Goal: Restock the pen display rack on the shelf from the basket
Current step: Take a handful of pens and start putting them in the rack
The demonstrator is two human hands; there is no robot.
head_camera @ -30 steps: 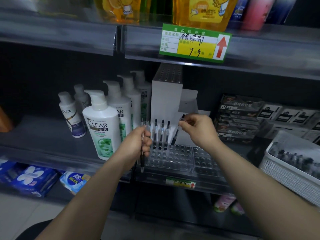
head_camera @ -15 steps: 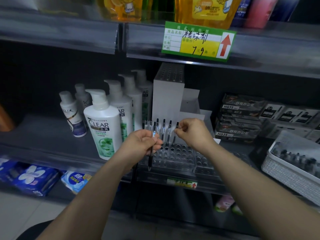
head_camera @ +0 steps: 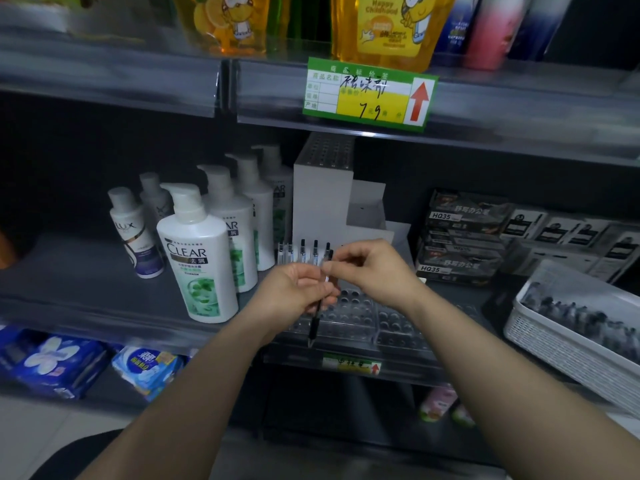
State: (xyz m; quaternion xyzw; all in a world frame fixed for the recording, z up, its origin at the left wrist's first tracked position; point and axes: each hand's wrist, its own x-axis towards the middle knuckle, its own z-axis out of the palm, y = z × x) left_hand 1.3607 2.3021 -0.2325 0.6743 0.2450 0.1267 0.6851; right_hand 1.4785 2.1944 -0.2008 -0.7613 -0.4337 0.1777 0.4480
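Left hand (head_camera: 294, 294) and right hand (head_camera: 375, 271) tight around 1 pen (head_camera: 315, 322) (tip down) above the rack (head_camera: 360, 317)

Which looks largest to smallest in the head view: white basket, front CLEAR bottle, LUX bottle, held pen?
1. white basket (nearer camera, cropped)
2. front CLEAR bottle
3. LUX bottle, set farther back
4. held pen, partly hidden
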